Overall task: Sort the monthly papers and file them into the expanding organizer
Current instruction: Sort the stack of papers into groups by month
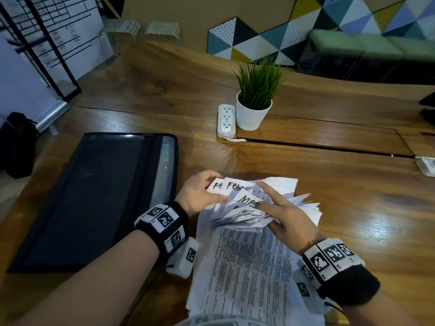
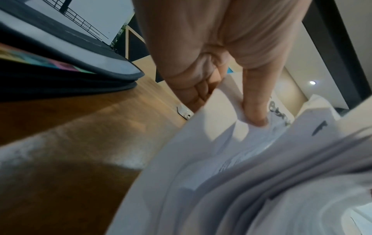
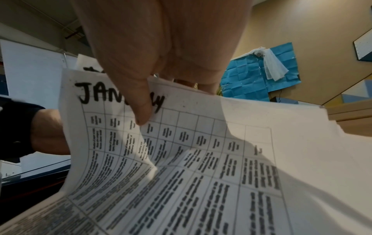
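A fanned stack of printed papers (image 1: pixel 266 215) with handwritten month names is lifted over the wooden table (image 1: pixel 353 208), and more printed sheets (image 1: pixel 247 274) lie flat beneath it. My left hand (image 1: pixel 217 188) pinches the top left corners of sheets marked "Febr", thumb (image 2: pixel 254 111) on top and fingers curled behind. My right hand (image 1: pixel 263 196) grips the fan's right side, index finger stretched across it. In the right wrist view its thumb (image 3: pixel 141 103) presses a gridded sheet headed "JANUARY" (image 3: pixel 201 159). The black expanding organizer (image 1: pixel 94 196) lies flat to the left, its coloured tabs (image 2: pixel 40 62) showing.
A potted green plant (image 1: pixel 255 107) and a white power strip (image 1: pixel 226 121) stand beyond the papers, beside a long cable slot (image 1: pixel 329 147) in the table. A white object (image 1: pixel 426 165) sits at the right edge. A black bag (image 1: pixel 18 144) is on the floor at left.
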`<state>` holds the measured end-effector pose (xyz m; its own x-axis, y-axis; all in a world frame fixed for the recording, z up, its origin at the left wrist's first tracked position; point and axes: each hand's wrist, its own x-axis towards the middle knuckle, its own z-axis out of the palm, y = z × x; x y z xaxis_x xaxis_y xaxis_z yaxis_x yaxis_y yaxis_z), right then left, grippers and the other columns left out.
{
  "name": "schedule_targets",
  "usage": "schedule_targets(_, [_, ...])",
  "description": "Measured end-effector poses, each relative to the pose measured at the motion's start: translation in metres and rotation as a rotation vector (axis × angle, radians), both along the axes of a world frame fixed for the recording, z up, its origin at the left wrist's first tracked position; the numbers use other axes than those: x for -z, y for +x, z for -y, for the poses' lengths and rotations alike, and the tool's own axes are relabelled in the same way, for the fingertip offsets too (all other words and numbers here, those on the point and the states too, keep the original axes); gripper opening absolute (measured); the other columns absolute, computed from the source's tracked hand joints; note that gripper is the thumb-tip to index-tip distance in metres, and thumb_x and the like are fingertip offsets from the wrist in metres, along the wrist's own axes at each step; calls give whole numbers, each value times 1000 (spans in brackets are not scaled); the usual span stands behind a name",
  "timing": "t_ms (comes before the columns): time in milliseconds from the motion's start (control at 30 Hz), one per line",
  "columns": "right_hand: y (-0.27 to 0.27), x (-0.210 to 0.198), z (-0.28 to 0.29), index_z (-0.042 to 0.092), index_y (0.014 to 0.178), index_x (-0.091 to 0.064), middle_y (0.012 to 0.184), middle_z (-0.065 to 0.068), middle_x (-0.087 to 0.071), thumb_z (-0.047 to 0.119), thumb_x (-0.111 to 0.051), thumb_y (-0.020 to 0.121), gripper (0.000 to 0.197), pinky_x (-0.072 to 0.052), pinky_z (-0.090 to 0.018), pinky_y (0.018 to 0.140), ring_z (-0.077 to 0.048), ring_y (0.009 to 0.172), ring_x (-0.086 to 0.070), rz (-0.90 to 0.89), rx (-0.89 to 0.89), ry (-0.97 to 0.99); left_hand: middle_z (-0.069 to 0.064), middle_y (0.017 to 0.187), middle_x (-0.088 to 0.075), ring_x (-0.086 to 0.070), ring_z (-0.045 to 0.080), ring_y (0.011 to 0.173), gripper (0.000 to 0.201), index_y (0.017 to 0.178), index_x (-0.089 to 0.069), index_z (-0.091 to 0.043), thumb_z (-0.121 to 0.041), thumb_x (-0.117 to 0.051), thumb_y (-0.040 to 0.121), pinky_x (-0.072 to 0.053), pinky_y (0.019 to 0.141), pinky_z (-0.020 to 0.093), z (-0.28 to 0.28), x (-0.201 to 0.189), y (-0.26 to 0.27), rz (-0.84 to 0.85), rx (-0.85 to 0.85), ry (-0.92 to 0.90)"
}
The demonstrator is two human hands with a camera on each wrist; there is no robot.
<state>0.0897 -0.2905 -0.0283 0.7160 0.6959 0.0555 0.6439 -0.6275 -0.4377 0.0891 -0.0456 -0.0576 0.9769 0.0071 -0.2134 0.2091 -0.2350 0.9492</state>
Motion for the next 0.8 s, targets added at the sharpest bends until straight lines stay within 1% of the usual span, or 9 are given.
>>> schedule_targets(100, [4, 2, -1, 15, 110, -63, 150, 3, -25, -10, -64, 71, 46, -45, -23, 75, -24, 106, -61, -17, 8, -9, 2, 89, -70, -64, 12, 79, 46, 92, -59, -27, 0, -83, 65, -52, 78, 31, 3, -3, -1, 7, 14, -47])
schedule_targets(200, [4, 3, 0, 13, 108, -64, 132, -5, -49, -11, -66, 69, 45, -41, -22, 79, -28, 103, -60, -9, 10, -4, 3, 91, -70, -63, 11, 81, 34, 94, -62, -20, -3, -80, 70, -50, 78, 26, 3, 1, -3, 0, 19, -69])
schedule_targets(300, [1, 3, 3, 12, 109, -64, 117, -7, -59, -13, -67, 66, 50, -39, -23, 82, -28, 101, -60, 3, 6, -20, 3, 91, -67, -61, 15, 84, 15, 95, -63, -10, -15, -71, 83, -48, 79, 27, -3, 9, -7, -39, -45, -83])
schedule_targets(333, [-1, 3, 3, 11, 109, -65, 115, -8, -61, -14, -68, 64, 51, -39, -24, 83, -28, 101, -60, 7, 4, -21, 2, 88, -65, -59, 16, 84, 19, 92, -62, -8, -26, -68, 86, -46, 77, 29, -5, 10, -9, -68, -52, -48])
schedule_targets(433, [-2, 0, 2, 12, 107, -65, 124, -8, -56, -17, -67, 63, 52, -40, -22, 83, -25, 98, -60, -16, 13, -3, -6, 79, -63, -58, 15, 78, 35, 81, -62, -19, -50, -50, 92, -42, 71, 27, -6, 7, -14, -230, -82, -58])
schedule_targets(533, [-3, -3, -1, 11, 103, -66, 140, -13, -37, -19, -65, 64, 49, -37, -18, 73, -14, 74, -53, -26, 44, 17, -9, 78, -65, -59, 6, 70, 41, 79, -64, -29, -54, -36, 94, -43, 62, 23, 1, 5, -15, -380, -159, -199])
schedule_targets(633, [-3, -4, -4, 10, 106, -66, 144, -16, -28, -17, -65, 67, 47, -38, -22, 79, -14, 79, -49, -26, 110, 14, -9, 69, -71, -65, 1, 56, 41, 79, -69, -24, -50, -43, 94, -47, 53, 17, 4, 6, -19, -407, -173, -273])
schedule_targets(700, [-2, -4, -5, 9, 105, -67, 135, -16, -43, -18, -66, 65, 48, -46, -28, 78, -20, 81, -56, -29, 93, 6, -4, 79, -74, -68, 1, 63, 27, 90, -72, -17, -40, -57, 91, -50, 60, 18, 3, 6, -22, -393, -129, -237])
schedule_targets(800, [1, -5, -7, 7, 106, -67, 103, -13, -67, -18, -67, 63, 50, -53, -44, 75, -34, 86, -62, -16, 31, -1, 13, 91, -71, -66, 20, 83, 13, 93, -71, 1, -7, -67, 84, -51, 77, 30, 4, 14, -24, -308, -109, -34])
